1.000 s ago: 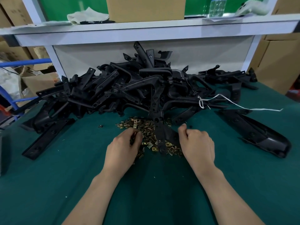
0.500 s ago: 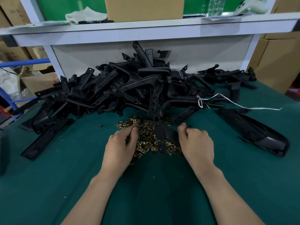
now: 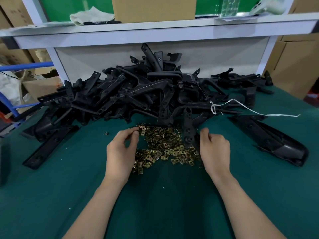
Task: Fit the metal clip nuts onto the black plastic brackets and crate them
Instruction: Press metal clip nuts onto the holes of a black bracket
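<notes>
On the green-covered bench (image 3: pixel 155 200), a heap of brass-coloured clip nuts (image 3: pixel 165 149) lies between the person's two hands. One stray nut (image 3: pixel 106 133) sits apart on the cloth to the left of the heap.

Behind the nuts, a large tangled pile of black plastic brackets (image 3: pixel 138 94) runs across the bench against the white back panel. One bracket (image 3: pixel 187 128) reaches out of the pile and lies over the right part of the heap, its rounded end resting among the nuts.

Left hand (image 3: pixel 120 152): at the left edge of the heap, fingers curled, thumb and forefinger tips brought close together at the far corner of the nuts. Whether a nut is held between them cannot be told.

Right hand (image 3: pixel 214 150): at the right edge of the heap, knuckles up, fingers curled under, thumb raised. It sits just beside the protruding bracket; the fingers are hidden, so a grip on it cannot be confirmed.

Other items noted: a long black moulded part (image 3: pixel 276 142) lying alone on the right of the bench; a flat black strip (image 3: pixel 50 147) on the left; a white cord (image 3: pixel 250 111) trailing from the pile toward the right. On the shelf (image 3: pixel 155 31) above stand a cardboard box (image 3: pixel 153 7), a crumpled cloth (image 3: pixel 91 15) and a clear bottle (image 3: pixel 230 6)
</notes>
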A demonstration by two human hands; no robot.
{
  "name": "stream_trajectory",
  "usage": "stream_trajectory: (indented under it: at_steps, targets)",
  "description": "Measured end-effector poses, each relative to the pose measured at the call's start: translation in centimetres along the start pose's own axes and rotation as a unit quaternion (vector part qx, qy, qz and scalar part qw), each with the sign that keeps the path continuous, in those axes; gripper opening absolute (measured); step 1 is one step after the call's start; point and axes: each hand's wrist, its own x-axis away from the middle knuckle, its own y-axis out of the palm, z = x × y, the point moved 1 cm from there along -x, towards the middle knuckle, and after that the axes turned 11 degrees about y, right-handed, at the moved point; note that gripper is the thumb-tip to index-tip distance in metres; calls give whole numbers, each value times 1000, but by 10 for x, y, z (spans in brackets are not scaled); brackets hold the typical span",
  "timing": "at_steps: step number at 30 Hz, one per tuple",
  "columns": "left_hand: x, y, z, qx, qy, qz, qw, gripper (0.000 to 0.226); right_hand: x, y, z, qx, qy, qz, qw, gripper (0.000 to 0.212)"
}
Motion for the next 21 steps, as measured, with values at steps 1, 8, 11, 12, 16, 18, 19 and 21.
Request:
stream_trajectory:
  at_steps: [1,8,11,12,16,18,19,21]
  targets:
    - [0,0,1,0,-7,3,1000,12,0,0,0,2,-4,2,1000,66]
    - [4,3,18,105,-23,7,994,2,1,3,0,10,-32,-18,999,63]
    - [6,2,22,141,-28,0,990,5,2,5,0,57,-73,-6,996,68]
    - [6,0,22,162,-33,-6,986,8,4,5,-1,79,-91,1,993,68]
    - [8,1,21,224,-61,-83,969,24,8,7,-2,128,-123,20,984,67]
    - [9,2,23,238,-66,-98,964,27,8,7,-2,129,-128,20,983,67]
    - [9,2,25,238,-63,-101,964,27,7,8,-2,127,-129,20,983,67]
    - [9,1,26,223,-44,-102,968,25,8,8,-2,129,-133,22,982,67]
